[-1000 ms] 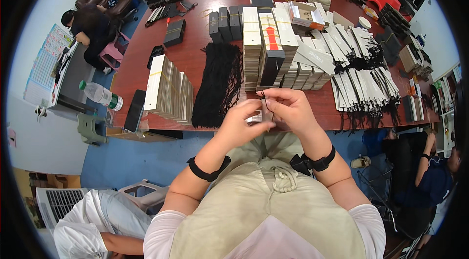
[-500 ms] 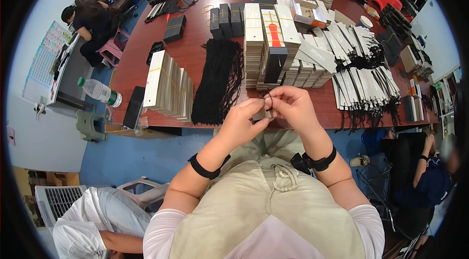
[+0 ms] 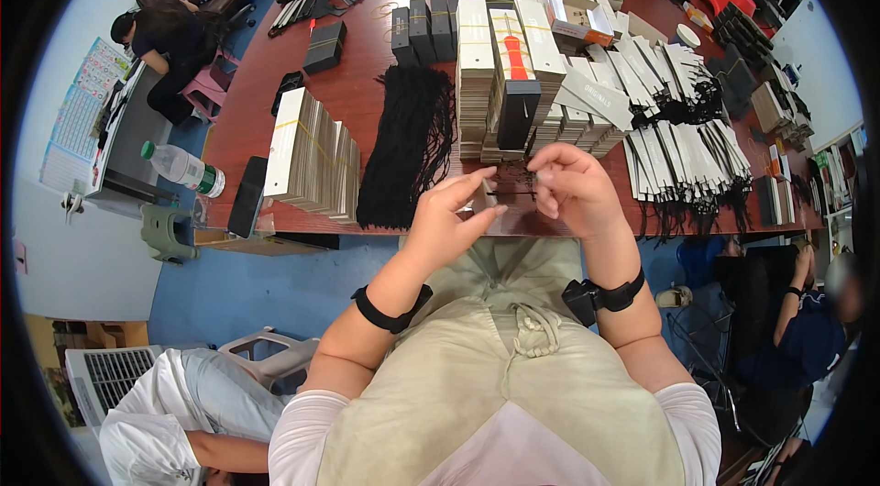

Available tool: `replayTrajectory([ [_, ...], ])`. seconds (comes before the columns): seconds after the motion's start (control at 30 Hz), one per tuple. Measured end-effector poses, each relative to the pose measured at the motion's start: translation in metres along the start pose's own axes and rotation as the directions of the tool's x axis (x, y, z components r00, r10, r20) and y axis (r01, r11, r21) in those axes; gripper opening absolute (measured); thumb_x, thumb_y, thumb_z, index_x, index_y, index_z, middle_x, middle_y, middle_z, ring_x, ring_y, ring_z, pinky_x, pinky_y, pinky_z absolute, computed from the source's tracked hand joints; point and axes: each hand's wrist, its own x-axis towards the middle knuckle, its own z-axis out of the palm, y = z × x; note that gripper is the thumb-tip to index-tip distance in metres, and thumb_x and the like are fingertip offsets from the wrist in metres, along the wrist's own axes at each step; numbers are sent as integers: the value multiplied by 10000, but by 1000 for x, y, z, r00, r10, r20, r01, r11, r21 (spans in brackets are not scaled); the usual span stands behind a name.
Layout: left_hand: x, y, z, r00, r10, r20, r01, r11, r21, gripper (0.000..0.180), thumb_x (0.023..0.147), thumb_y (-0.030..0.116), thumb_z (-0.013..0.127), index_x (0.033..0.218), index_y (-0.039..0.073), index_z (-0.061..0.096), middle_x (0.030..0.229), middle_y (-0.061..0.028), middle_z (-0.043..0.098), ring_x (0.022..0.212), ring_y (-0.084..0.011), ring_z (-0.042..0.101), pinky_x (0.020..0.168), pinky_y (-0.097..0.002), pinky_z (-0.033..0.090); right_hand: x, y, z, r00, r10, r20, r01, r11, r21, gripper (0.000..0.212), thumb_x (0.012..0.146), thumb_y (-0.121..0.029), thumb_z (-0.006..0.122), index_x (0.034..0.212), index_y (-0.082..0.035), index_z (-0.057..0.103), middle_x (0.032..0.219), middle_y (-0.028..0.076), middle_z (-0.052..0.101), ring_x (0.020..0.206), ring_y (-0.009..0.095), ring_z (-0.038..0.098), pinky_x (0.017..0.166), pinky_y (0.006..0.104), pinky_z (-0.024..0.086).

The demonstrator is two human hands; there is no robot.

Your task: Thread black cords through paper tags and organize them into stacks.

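At the table's near edge my left hand (image 3: 449,215) holds a small pale hang tag (image 3: 482,200) between thumb and fingers, seen nearly edge-on. My right hand (image 3: 579,190) is raised just right of it, thumb and fingertips together on a thin black cord (image 3: 515,193) that runs toward the tag. The cord's far end is hard to make out. Left of my hands lies a thick bundle of black cords (image 3: 403,151). Straight ahead stand tall banded stacks of pale tags (image 3: 475,73), with a dark box (image 3: 519,115) among them.
Another banded tag stack (image 3: 307,160) stands left, beside a black phone (image 3: 247,197) and a plastic bottle (image 3: 183,169). Strung white tags (image 3: 687,165) lie in rows at right. Co-workers sit around, one at the far right of the table (image 3: 367,46).
My hands have moved apart; the right one has drawn up and to the right with the cord, while the left keeps the tag near the table edge.
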Motion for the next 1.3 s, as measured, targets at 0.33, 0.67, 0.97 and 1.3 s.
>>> replayTrajectory([
  [0.33, -1, -4, -1, 998, -38, 41, 42, 995, -89, 490, 746, -50, 704, 1215, -28, 563, 1065, -87, 584, 1007, -134, 589, 897, -281, 512, 2, 10, -2, 993, 71, -97, -73, 997, -18, 213, 869, -94, 636, 1034, 37, 606, 784, 88, 648, 638, 122, 620, 605, 232, 519],
  [0.67, 1, 8, -5, 999, 1, 46, -4, 998, 62, 509, 712, 19, 744, 1197, -6, 591, 1036, -114, 633, 943, -161, 621, 810, -282, 515, 1, 7, -2, 929, -332, -166, 303, 937, -176, 52, 886, -91, 617, 913, -49, 600, 1036, 87, 595, 875, 140, 557, 780, 282, 460],
  [0.97, 1, 4, 3, 991, 99, 91, -104, 993, 50, 506, 714, 84, 757, 1196, 30, 611, 980, -134, 665, 881, -202, 640, 783, -298, 496, 5, -20, 25, 892, -398, 215, 286, 864, 414, 154, 942, -226, 546, 936, -86, 481, 803, 41, 508, 702, 159, 504, 708, 336, 415],
  [1.3, 3, 1, 7, 978, 197, 62, -203, 972, 115, 449, 726, 142, 752, 1134, 2, 629, 915, -190, 663, 799, -266, 654, 719, -326, 504, 5, -29, 48, 874, -409, 261, 340, 900, 272, 68, 954, -128, 505, 939, -68, 477, 707, 43, 504, 555, 85, 413, 523, 234, 328],
])
